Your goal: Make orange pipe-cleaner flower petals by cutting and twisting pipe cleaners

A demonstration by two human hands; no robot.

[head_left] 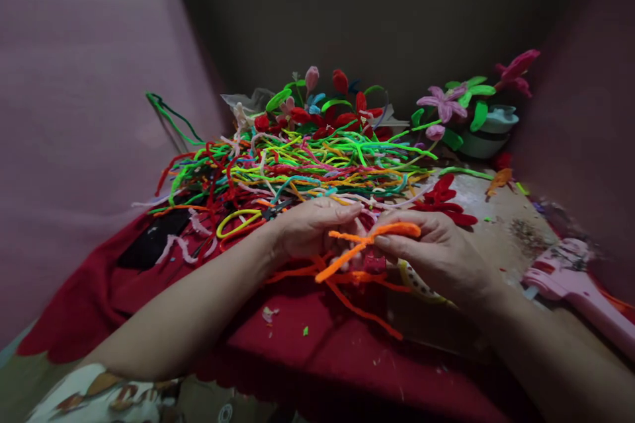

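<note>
My right hand pinches an orange pipe cleaner between thumb and fingers. It is bent into a narrow loop at the right, and its two ends cross and point left. Just to the left is my left hand, thumb stretched out and apart from the fingers, which are partly hidden behind the orange strand. It does not seem to grip anything. Below both hands, more orange pipe cleaners lie on the red cloth.
A heap of colourful pipe cleaners covers the table's middle, with fuzzy flowers behind. Yellow-handled pliers lie left. At right are red petals, a lidded cup and a pink glue gun. Walls stand close on both sides.
</note>
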